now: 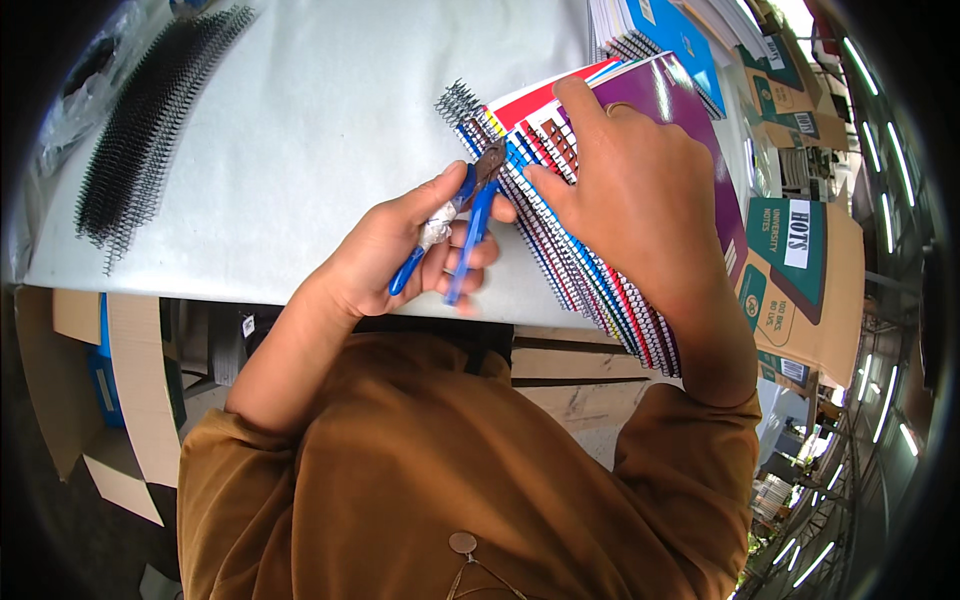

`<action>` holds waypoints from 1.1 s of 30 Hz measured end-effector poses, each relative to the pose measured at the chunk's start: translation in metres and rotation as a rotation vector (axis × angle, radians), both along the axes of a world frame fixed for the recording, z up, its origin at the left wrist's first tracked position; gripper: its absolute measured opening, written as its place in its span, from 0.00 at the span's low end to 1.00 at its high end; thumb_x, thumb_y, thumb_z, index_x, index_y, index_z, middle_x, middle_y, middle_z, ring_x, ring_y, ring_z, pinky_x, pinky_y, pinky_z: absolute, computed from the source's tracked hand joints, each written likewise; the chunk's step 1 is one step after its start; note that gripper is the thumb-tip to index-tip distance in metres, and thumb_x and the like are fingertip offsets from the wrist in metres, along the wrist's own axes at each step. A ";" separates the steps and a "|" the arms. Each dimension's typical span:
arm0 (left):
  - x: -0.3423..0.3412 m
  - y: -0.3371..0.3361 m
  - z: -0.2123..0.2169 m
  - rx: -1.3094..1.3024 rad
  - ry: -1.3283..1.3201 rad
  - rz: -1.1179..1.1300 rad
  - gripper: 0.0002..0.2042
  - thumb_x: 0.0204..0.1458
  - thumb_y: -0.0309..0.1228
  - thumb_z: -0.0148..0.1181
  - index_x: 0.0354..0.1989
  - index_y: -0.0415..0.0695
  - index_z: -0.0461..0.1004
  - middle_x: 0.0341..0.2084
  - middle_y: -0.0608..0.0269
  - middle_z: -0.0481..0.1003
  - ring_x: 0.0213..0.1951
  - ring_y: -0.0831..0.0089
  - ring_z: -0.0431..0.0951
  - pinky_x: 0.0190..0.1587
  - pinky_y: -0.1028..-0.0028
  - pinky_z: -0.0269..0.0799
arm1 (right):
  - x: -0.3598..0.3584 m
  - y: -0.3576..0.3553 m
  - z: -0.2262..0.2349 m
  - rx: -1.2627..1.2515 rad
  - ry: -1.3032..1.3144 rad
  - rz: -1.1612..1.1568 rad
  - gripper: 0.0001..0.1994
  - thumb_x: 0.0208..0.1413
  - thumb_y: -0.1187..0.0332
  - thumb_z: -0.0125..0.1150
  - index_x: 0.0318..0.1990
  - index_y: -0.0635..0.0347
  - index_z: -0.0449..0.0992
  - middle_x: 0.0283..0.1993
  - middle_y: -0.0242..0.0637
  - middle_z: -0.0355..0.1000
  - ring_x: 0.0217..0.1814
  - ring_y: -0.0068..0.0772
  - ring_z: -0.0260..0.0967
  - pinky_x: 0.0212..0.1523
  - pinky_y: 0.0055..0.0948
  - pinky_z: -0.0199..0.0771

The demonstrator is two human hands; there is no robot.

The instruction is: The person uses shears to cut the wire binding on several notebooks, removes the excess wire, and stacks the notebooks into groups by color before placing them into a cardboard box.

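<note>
Pliers with blue handles sit gripped in the left hand, fingers curled round the handles, the dark tip touching the wire binding at the corner of a fanned stack of spiral notebooks on the white surface. The right hand lies flat and open on the purple top cover, fingers spread, pressing the stack down. Loose black wire coils rest well apart to the left.

A single head-worn fisheye view looks steeply down, close over a white table, the wearer's chest near and cardboard boxes right.
</note>
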State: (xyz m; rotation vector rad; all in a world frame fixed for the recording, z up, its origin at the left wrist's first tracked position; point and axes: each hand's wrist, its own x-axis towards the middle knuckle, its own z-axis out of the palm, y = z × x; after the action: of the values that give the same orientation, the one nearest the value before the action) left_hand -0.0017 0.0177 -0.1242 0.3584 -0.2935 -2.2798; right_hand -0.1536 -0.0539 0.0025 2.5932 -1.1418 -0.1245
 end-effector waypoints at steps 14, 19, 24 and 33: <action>-0.003 0.006 0.022 -0.383 -1.014 0.111 0.29 0.61 0.54 0.29 0.45 0.39 0.67 0.21 0.65 0.65 0.20 0.77 0.65 0.30 0.74 0.74 | 0.003 0.001 0.002 0.028 0.021 -0.037 0.19 0.42 0.60 0.67 0.39 0.58 0.69 0.23 0.40 0.72 0.25 0.42 0.74 0.22 0.35 0.71; -0.003 0.004 0.018 -0.066 -0.202 0.024 0.30 0.61 0.55 0.30 0.51 0.39 0.65 0.30 0.54 0.72 0.35 0.59 0.78 0.37 0.64 0.76 | 0.001 0.001 0.003 0.040 0.001 -0.022 0.19 0.42 0.60 0.67 0.39 0.58 0.69 0.22 0.39 0.72 0.24 0.41 0.74 0.22 0.35 0.71; 0.004 -0.003 -0.005 -0.068 0.229 -0.072 0.32 0.60 0.56 0.29 0.52 0.35 0.63 0.33 0.47 0.73 0.38 0.54 0.78 0.39 0.53 0.76 | -0.001 0.001 0.002 0.019 -0.031 0.018 0.18 0.41 0.61 0.67 0.38 0.58 0.69 0.21 0.38 0.71 0.23 0.40 0.73 0.21 0.35 0.70; -0.012 0.006 0.029 -0.348 -1.066 0.152 0.24 0.61 0.51 0.38 0.45 0.40 0.67 0.20 0.62 0.67 0.23 0.68 0.70 0.28 0.69 0.67 | -0.003 -0.001 -0.001 0.002 -0.022 0.012 0.19 0.41 0.60 0.67 0.38 0.59 0.69 0.21 0.38 0.71 0.22 0.38 0.73 0.19 0.33 0.69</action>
State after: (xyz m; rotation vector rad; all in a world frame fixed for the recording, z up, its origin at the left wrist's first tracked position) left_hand -0.0138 0.0240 -0.0957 1.3296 -1.1227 -1.6473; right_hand -0.1565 -0.0546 0.0018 2.6093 -1.1337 -0.0941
